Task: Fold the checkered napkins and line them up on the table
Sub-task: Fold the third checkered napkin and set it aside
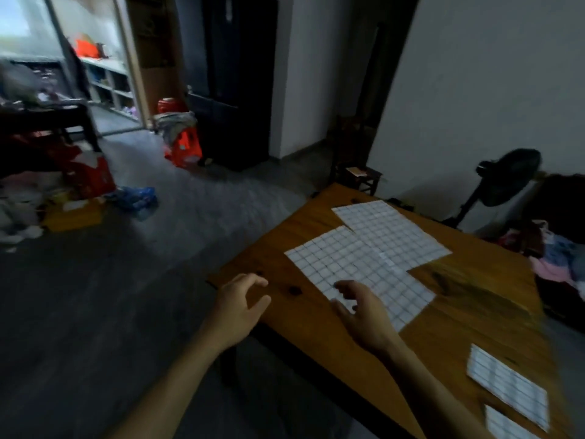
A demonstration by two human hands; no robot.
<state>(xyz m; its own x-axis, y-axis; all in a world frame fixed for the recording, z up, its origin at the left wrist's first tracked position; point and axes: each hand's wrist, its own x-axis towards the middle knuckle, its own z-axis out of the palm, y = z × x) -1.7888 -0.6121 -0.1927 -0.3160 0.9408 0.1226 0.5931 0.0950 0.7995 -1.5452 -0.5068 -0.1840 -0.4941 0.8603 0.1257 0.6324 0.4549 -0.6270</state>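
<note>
Both empty, loosely curled grips, left hand [242, 301] and right hand [362, 310], are hovering at the near unfolded white checkered cloth napkin [357, 274] overlapping a second napkin [392, 232] on the brown wooden desk [474, 296], risking dragging both.

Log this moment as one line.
left hand: open, over table edge | right hand: open, over near flat napkin | folded napkins: two, lower right

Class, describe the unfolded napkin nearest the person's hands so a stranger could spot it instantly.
Start at the wooden table. Two large checkered napkins lie flat and overlapping at its middle. The nearer open napkin lies partly under the right hand; unlike the far open napkin and the small folded napkins, it borders the table's left edge.
</note>
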